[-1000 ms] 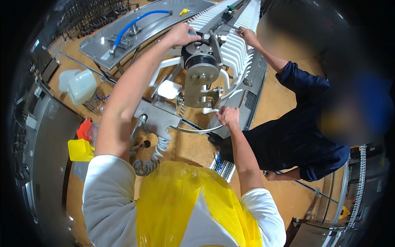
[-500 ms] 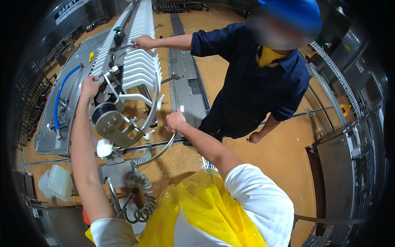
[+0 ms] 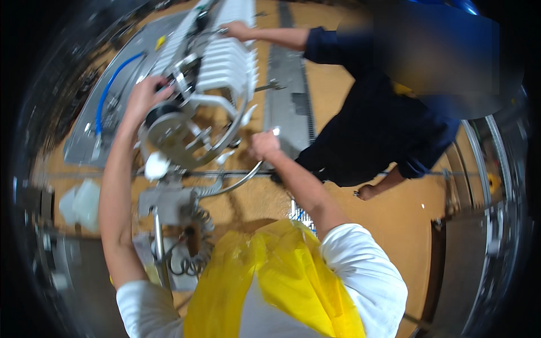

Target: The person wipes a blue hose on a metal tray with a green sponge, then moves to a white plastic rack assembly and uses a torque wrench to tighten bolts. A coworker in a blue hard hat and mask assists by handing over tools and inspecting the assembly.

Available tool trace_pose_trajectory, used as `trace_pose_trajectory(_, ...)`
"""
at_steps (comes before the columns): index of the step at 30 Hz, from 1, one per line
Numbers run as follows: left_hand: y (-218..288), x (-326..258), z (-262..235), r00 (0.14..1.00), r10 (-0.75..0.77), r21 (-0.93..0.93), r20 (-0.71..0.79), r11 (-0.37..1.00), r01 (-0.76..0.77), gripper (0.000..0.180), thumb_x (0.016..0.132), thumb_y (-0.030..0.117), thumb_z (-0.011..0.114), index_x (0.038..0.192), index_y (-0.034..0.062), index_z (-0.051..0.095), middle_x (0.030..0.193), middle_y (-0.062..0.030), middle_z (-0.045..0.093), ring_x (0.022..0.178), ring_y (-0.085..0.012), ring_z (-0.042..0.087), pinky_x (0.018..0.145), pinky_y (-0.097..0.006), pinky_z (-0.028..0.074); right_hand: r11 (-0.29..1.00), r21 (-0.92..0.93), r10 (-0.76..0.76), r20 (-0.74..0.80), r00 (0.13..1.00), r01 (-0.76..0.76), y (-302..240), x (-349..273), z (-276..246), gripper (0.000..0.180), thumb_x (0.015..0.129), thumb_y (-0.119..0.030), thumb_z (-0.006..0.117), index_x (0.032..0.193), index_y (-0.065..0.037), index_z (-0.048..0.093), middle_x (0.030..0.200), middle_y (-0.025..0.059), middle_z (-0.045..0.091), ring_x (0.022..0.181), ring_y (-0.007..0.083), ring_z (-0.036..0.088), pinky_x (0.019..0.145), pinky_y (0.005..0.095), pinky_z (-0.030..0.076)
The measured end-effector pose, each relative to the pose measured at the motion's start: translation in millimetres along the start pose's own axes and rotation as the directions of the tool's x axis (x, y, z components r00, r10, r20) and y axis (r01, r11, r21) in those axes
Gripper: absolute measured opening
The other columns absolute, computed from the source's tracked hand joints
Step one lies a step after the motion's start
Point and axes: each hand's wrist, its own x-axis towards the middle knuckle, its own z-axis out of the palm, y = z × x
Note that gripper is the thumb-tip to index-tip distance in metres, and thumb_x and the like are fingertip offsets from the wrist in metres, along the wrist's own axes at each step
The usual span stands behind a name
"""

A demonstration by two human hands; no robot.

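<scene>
My left hand (image 3: 147, 100) reaches to the head of a metal conveyor machine, just above a black roller (image 3: 162, 112) with a round steel end plate (image 3: 171, 135). Its thumb and fingers are curled at a dark part there, but blur hides what they grip. My right hand (image 3: 264, 145), closed, is around the upper end of a curved grey hose (image 3: 245, 179), to the right of the machine. A row of white slats (image 3: 225, 62) runs away from me along the conveyor. White bent bars and a curved metal guard (image 3: 234, 132) stand between my hands.
Across from me a person in dark blue overalls (image 3: 360, 135) has one hand (image 3: 239, 31) on the conveyor. A blue hose (image 3: 107, 84) lies on the grey panel (image 3: 84, 141) at left. Below the machine hang a grey box (image 3: 160, 201) and a coiled hose (image 3: 197, 265); translucent containers (image 3: 84, 204) stand left.
The whole view has shifted, so the machine, my hands and the other person sit farther right and higher, with blur. Both my hands keep about the same places at the machine and hose.
</scene>
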Motion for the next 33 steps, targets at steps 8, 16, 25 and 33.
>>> trace_pose_trajectory(8, 15.4, -5.7, -0.5, 0.995, 0.090, -0.016, -0.052, 0.996, -0.091, 0.031, 0.096, 0.031, 0.079, 0.104, 0.0007, 0.078, 0.092, -0.0215, 0.076, 0.087, -0.0400, 0.074, 0.080, -0.046, 0.056, 0.993, 0.121, 0.008, -0.108, 0.994, 0.005, 10.7, 5.8, 23.6, 0.024, 0.098, -0.042, 0.068, 0.098, -0.023, 0.081, 0.088, 0.0049, 0.082, 0.088, 0.0293, 0.078, 0.099, 0.0499, 0.045)
trace_pose_trajectory(16, -26.7, -42.7, 4.4, 0.979, -0.082, -0.125, -0.188, 0.990, 0.058, 0.043, 0.101, 0.043, 0.074, 0.102, 0.0011, 0.079, 0.084, -0.0140, 0.074, 0.080, -0.0283, 0.072, 0.076, -0.040, 0.054, 0.995, 0.085, -0.042, -0.098, 0.994, 0.051, 6.4, 2.8, 25.6, 0.027, 0.099, -0.044, 0.066, 0.101, -0.022, 0.082, 0.096, 0.0083, 0.082, 0.095, 0.0303, 0.077, 0.095, 0.0517, 0.044)
trace_pose_trajectory(25, -64.5, -206.4, 7.1, 0.786, -0.540, -0.279, -0.301, 0.838, 0.469, 0.049, 0.103, 0.050, 0.070, 0.104, 0.0014, 0.079, 0.083, -0.0096, 0.074, 0.080, -0.0216, 0.069, 0.076, -0.036, 0.052, 0.997, -0.055, -0.063, -0.020, 0.998, 0.062, 0.5, 6.5, 21.7, 0.036, 0.097, -0.050, 0.065, 0.114, -0.024, 0.083, 0.113, 0.0082, 0.083, 0.111, 0.0286, 0.078, 0.103, 0.0541, 0.047)
trace_pose_trajectory(33, -73.9, -239.4, 71.1, 0.713, -0.655, -0.365, -0.252, 0.746, 0.557, 0.056, 0.104, 0.056, 0.066, 0.105, 0.0017, 0.080, 0.083, -0.0057, 0.073, 0.079, -0.0156, 0.067, 0.076, -0.033, 0.051, 0.997, -0.073, -0.016, 0.150, 0.989, 0.027, -0.4, 9.6, 11.2, 0.030, 0.088, -0.037, 0.070, 0.107, -0.018, 0.083, 0.118, 0.0092, 0.083, 0.117, 0.0289, 0.077, 0.103, 0.0526, 0.048)
